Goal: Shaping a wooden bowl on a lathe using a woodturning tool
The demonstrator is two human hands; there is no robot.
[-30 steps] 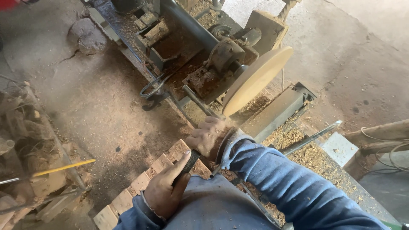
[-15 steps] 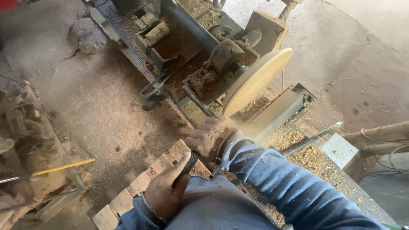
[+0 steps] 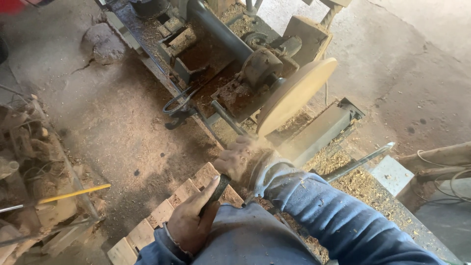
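Compared with the pictures from a moment before, little has shifted: both hands hold nearly the same places at the lathe, and a thin haze of pale dust now drifts at the lower edge of the wooden disc (image 3: 296, 93), which reads as a smooth tan round mounted on the rusty lathe (image 3: 230, 73). The left hand (image 3: 192, 222) is wrapped around the dark tool handle (image 3: 217, 192), thumb laid along it, low in the view above the person's lap. The right hand (image 3: 239, 158), dusted with sawdust, is curled over the front part of the same tool just below the disc; the tool's tip is hidden behind the hand and the dust, so whether it touches the wood cannot be told. Both blue sleeves carry wood chips. Under the hands runs a row of pale wooden slats (image 3: 162, 216), and sawdust (image 3: 353, 179) lies thick on the surface to the right, beside a long metal rail (image 3: 319, 132). A yellow rod (image 3: 73, 194) lies at the left among scrap on the concrete floor (image 3: 113, 127). A small pale grey block (image 3: 390, 174) sits at the right; no labels or signs can be made out.
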